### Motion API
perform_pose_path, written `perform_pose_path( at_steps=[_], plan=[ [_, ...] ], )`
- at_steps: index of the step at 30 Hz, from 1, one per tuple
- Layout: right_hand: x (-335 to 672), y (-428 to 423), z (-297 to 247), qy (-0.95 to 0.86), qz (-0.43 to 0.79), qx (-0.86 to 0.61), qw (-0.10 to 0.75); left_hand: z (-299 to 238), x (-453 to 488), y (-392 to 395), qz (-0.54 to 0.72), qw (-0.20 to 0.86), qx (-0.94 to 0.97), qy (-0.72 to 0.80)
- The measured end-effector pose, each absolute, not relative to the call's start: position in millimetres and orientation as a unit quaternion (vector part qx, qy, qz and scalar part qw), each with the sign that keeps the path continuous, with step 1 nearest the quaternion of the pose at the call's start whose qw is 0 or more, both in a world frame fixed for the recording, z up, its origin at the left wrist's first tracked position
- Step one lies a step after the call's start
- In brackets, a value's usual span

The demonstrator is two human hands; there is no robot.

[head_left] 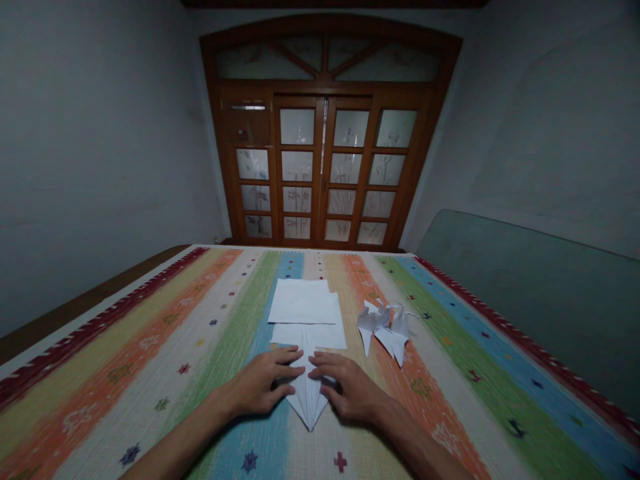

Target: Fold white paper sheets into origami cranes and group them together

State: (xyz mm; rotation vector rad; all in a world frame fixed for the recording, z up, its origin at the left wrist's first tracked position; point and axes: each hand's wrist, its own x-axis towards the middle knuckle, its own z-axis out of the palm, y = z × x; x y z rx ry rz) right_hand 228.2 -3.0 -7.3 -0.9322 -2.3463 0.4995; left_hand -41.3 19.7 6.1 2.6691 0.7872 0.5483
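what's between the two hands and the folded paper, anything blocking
Nothing visible is in the way: the left hand and right hand both touch the folded paper. The flat sheets lie toward its far end, and the paper figures sit off to the right.

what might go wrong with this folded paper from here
Uneven pressure from the left hand and right hand could skew the folded paper, since both have fingers on it, one at each side.

Its far end appears to overlap the lower white sheet, so sliding it might drag that sheet along.

The folded paper pieces stand just beyond the right hand, so a sideways sweep might knock or crush them.
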Motion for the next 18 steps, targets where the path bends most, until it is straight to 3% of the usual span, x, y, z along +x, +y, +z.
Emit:
perform_pose_path(
  at_steps=[10, 18],
  plan=[
    [226, 2, -16, -0.870, 0.191, -0.341, 0.300, 0, -42, 21, 0.207, 0.156, 0.923, 0.284],
    [227, -1, -7, -0.877, 0.194, -0.325, 0.295, -5, -39, 23, 0.228, 0.058, 0.944, 0.233]
  ],
)
